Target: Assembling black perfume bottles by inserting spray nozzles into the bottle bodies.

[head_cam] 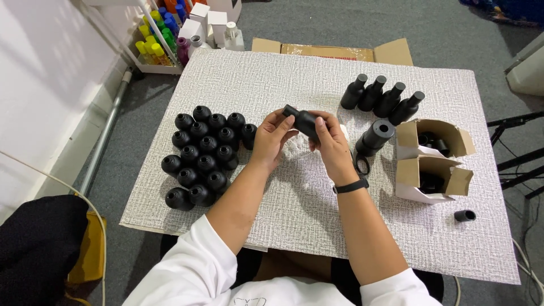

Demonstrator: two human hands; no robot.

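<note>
We hold the black bottle (305, 122) above the tabletop (317, 209), lying slanted, neck up-left. Our left hand (272, 139) pinches the neck end; our right hand (331, 144) wraps the body.

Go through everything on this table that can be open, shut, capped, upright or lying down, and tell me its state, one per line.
Held bottle: tilted sideways, gripped by left hand and right hand.
Cluster of bottles: upright, uncapped, packed together.
Four bottles: capped, lying in a row.
Upper box: flaps open, black parts inside.
Lower box: flaps open, black parts inside.
Loose cap: on its side, alone.
Cylinder: tilted, open end facing up.
</note>
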